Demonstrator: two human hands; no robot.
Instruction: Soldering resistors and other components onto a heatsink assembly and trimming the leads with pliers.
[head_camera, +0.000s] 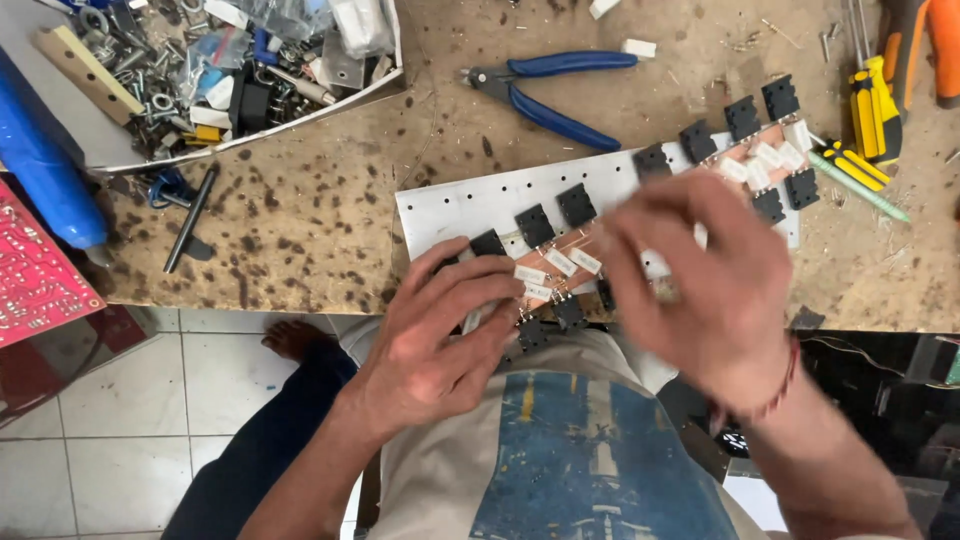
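Pressing the board (570, 262) down, the left hand (440, 335) grips its near end while the right hand (700, 280) (blurred) hovers spread, most black parts (577, 203) already on.

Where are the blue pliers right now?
The blue pliers lie near the top middle of the head view, on the stained workbench, just right of the parts tray and above the metal plate, away from both hands.
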